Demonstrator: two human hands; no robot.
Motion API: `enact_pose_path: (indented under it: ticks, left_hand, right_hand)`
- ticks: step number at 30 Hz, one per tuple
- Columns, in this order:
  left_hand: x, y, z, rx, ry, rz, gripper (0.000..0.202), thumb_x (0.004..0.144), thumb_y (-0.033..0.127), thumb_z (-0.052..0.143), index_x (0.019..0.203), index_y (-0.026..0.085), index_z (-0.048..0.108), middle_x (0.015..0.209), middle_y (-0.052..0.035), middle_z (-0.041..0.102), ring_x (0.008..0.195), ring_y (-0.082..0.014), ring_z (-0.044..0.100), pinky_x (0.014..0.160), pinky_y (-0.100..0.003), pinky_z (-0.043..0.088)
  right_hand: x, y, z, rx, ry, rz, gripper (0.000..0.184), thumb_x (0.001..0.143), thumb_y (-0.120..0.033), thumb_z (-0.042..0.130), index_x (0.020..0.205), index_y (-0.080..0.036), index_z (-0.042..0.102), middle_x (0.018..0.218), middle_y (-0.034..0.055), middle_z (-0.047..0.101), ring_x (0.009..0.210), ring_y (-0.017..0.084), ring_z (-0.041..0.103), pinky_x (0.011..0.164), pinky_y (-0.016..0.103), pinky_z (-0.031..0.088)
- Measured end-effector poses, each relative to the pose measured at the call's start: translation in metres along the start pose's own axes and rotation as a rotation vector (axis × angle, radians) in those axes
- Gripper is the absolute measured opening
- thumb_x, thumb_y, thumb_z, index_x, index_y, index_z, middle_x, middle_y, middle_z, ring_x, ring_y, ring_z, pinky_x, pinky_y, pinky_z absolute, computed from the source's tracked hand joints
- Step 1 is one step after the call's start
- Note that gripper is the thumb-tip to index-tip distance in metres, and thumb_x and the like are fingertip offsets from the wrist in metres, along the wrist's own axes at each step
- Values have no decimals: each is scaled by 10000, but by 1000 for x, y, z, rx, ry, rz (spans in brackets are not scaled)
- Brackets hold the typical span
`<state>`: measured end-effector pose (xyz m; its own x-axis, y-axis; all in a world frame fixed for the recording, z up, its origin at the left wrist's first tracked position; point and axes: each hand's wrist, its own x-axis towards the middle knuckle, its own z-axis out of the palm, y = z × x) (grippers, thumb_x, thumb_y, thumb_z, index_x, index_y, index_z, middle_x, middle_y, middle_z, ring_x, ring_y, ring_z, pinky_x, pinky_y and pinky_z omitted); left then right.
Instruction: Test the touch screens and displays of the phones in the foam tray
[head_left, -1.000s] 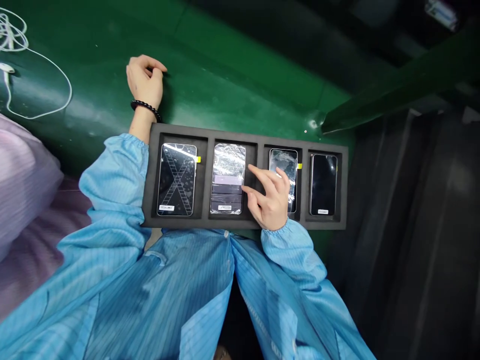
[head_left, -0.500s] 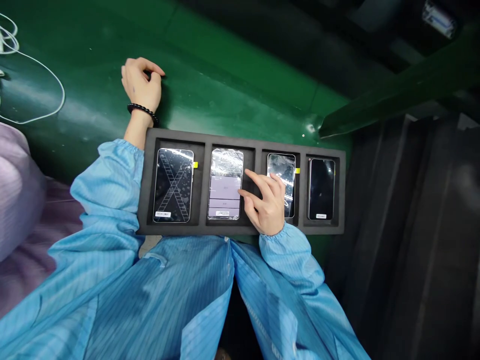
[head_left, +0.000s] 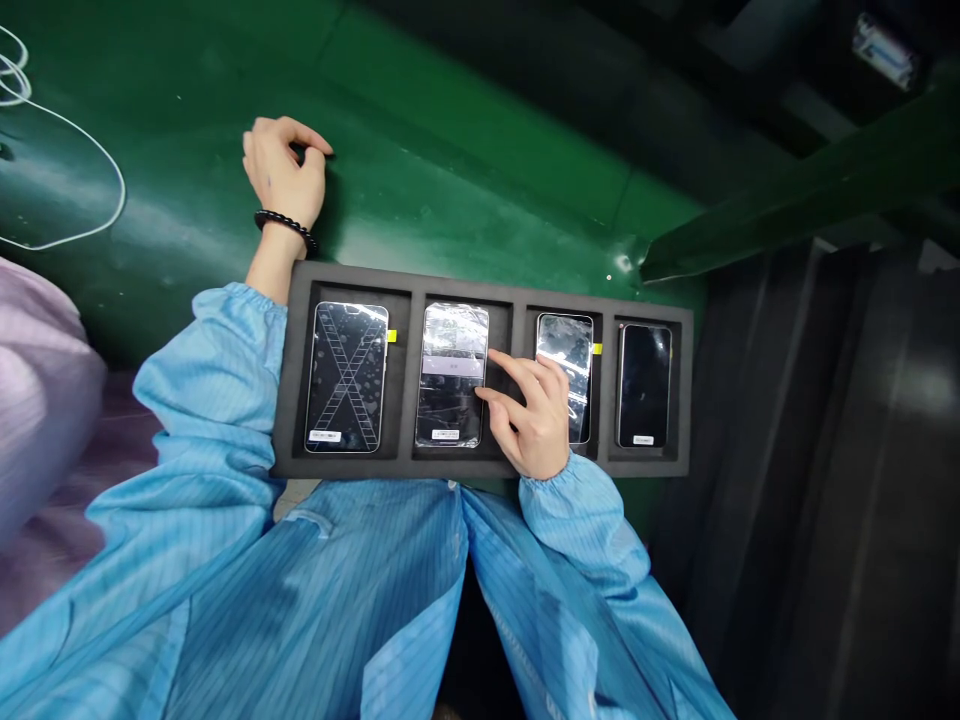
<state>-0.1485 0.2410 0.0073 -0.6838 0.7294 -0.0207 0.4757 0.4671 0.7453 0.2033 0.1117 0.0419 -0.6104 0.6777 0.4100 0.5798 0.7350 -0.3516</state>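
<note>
- Right hand (head_left: 534, 425): fingers apart, pointer & thumb tips touch the right edge of the 2nd phone (head_left: 450, 385)
- Phone lies flat in the foam tray (head_left: 480, 285), 2nd slot from left, shiny film on top
- Prob. light, stiff, slippy, glass can crack; best held by its long edges
- Its white sticker (head_left: 445, 434) & screen words are too small to read
- Left hand (head_left: 281, 175) rests on the green table (head_left: 450, 150), fingers curled in

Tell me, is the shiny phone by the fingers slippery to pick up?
Probably slippery: the phone is covered in glossy, wrinkled film. It looks flat and stiff, so it likely won't bend or roll. It sits in a pocket of the foam tray, so the right hand may struggle to grip its edges.
</note>
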Motion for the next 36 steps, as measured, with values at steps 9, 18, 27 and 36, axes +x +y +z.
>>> enact_pose_path:
  ticks: [9, 18, 27, 36]
  left_hand:
    - [1, -2, 4, 47, 98, 43, 282, 811, 78, 494, 882, 218, 729, 903, -26, 572, 1046, -166, 491, 1099, -346, 330]
    - [0, 0, 2, 32, 91, 55, 252, 801, 84, 525, 864, 221, 727, 866, -17, 532, 994, -155, 490, 1100, -349, 335]
    - [0, 0, 1, 47, 70, 55, 218, 818, 106, 537, 885, 218, 712, 888, -14, 534, 1064, -151, 495, 1106, -341, 326]
    - [2, -3, 2, 82, 77, 57, 243, 800, 168, 538, 926, 240, 732, 898, -7, 524, 1116, -142, 504, 1123, -299, 319]
  right_hand:
    - [21, -24, 17, -27, -311, -179, 284, 1000, -375, 517, 1164, -231, 697, 1538, 108, 515, 1321, 264, 506, 1200, 589, 261]
    - [5, -6, 0, -19, -37, 6, 309, 990, -228, 482, 807, -238, 730, 1278, 42, 716, 1140, 221, 622, 1125, 480, 387]
    - [4, -3, -3, -13, 4, 15, 312, 996, -240, 455, 909, -248, 754, 1266, 46, 718, 1149, 222, 628, 1114, 484, 404]
    - [10, -10, 1, -13, -162, -66, 310, 1014, -303, 443, 1072, -243, 741, 1412, 69, 636, 1228, 250, 573, 1192, 552, 301]
